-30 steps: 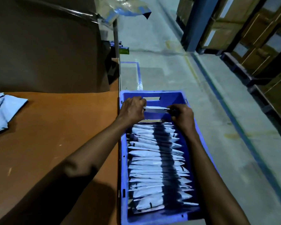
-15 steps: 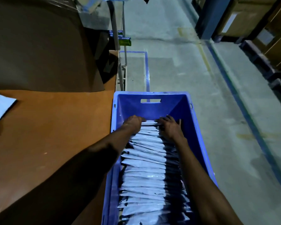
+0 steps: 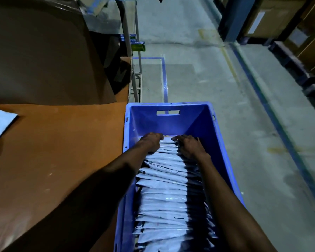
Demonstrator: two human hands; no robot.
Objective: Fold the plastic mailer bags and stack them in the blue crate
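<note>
Single view, from a wide-angle camera worn on the person's head. It faces forward and steeply down, sighting along both forearms, which enter from the bottom edge. The blue crate lies directly below and close, with its near end cut off by the lower frame edge. The left hand and right hand sit near frame centre, inside the crate. The desk fills the lower left at close range. The concrete floor recedes towards the upper right, as far as a blue rack upright. Straight edges bow near the borders.
</note>
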